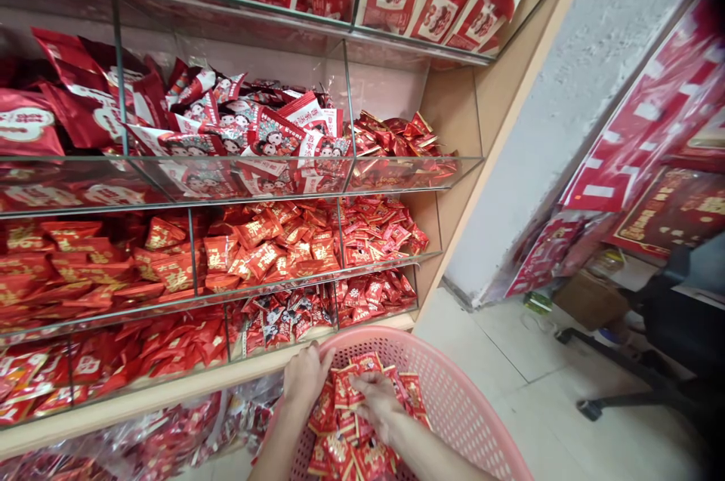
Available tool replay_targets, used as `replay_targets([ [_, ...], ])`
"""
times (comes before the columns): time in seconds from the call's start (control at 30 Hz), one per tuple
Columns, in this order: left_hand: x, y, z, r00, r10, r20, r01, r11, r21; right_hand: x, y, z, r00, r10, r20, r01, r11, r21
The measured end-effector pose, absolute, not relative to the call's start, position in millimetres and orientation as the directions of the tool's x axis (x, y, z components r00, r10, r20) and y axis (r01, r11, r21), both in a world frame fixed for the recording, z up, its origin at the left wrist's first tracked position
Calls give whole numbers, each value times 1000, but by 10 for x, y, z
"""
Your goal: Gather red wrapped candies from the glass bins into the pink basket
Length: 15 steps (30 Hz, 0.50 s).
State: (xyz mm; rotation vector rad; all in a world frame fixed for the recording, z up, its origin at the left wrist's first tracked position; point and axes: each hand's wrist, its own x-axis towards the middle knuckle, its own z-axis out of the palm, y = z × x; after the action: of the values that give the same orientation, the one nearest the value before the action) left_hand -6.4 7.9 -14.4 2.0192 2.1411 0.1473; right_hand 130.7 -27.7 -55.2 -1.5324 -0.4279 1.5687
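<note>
A pink plastic basket [464, 398] with a perforated wall stands in front of me, holding a heap of small red-and-gold packets [340, 454]. My left hand [304, 375] is closed over the basket's left rim, near the shelf edge. Inside the basket, my right hand [378, 402] reaches over the heap, its fingers and thumb closed on a red packet [347, 388] at the top. Part of that packet is hidden by the fingers.
Glass-fronted shelves [272, 198] full of red packets rise ahead, above a wooden ledge [141, 409]. Bagged packets [170, 436] lie beneath it. On the right are a grey wall [538, 126], tiled floor [498, 375], a cardboard box [592, 300] and a black wheeled chair [674, 322].
</note>
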Motion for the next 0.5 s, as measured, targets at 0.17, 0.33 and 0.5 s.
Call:
replay_targets([
  [0.17, -59, 76, -139, -54, 996, -68, 976, 67, 207, 1351, -276, -640, 224, 751, -621, -284, -559, -779],
  [0.33, -58, 64, -125, -49, 997, -67, 975, 63, 214, 1429, -230, -764, 275, 767, -580, -240, -529, -814],
  [0.5, -62, 68, -117, -43, 997, -70, 974, 57, 221, 1410, -236, -751, 293, 791, -537, -250, -479, -842],
])
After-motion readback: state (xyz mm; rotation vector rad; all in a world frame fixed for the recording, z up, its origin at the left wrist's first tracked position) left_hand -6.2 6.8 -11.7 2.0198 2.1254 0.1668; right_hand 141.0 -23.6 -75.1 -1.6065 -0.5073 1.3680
